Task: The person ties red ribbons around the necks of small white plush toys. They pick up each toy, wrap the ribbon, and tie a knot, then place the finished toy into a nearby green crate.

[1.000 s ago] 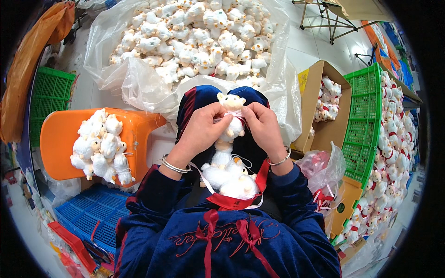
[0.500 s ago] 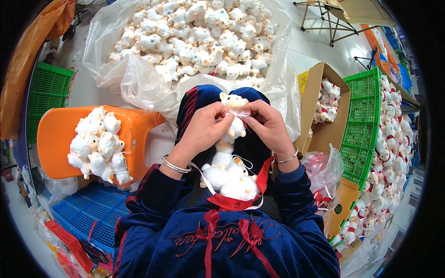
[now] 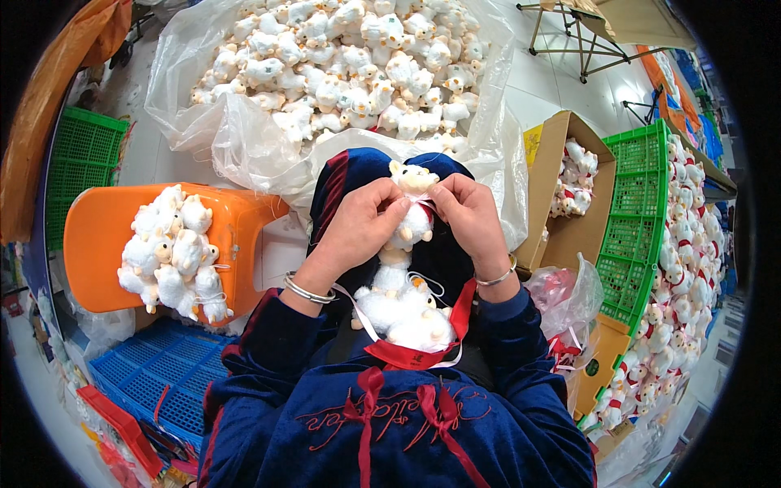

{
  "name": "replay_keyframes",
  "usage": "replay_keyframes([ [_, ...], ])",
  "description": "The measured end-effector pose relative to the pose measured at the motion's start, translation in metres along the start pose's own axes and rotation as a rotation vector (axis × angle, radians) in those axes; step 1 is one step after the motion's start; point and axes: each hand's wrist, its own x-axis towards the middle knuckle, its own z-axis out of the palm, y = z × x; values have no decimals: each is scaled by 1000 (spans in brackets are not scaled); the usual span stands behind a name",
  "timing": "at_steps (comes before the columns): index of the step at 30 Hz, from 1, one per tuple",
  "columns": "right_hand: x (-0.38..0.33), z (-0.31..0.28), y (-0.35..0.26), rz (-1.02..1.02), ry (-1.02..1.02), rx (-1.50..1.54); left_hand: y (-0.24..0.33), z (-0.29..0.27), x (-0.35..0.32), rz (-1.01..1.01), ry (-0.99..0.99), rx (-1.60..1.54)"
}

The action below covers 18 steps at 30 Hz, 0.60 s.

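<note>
Between my knees a small white plush sheep [image 3: 416,225] stands upright with a pink ribbon [image 3: 418,200] round its neck. My left hand [image 3: 368,218] pinches the ribbon at the left of the neck. At the other side my right hand [image 3: 466,215] has thumb and fingertips closed on the ribbon too. Several more white plush sheep [image 3: 396,311] lie in my lap just below. Across the lap hang a red ribbon [image 3: 405,355] and a narrow white-pink ribbon [image 3: 364,319].
Ahead lies a large clear plastic sheet [image 3: 244,134] heaped with plush sheep. An orange stool [image 3: 93,244] holding more stands left, above a blue crate [image 3: 154,374]. At right are a cardboard box [image 3: 543,183], a plastic bag of ribbons [image 3: 569,297] and a green crate [image 3: 633,220] beside ribboned sheep.
My right hand has moved slightly at the neck ribbon, its fingers drawn closer together. My left hand and the plush sheep are nearly still.
</note>
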Motion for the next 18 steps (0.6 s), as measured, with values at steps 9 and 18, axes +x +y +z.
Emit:
replay_keyframes([
  [9, -3, 3, -15, 136, 1, 66, -2, -4, 0, -46, -20, 0],
  [18, -3, 9, -10, 27, 3, -121, -5, -3, 0, -38, -3, -60],
])
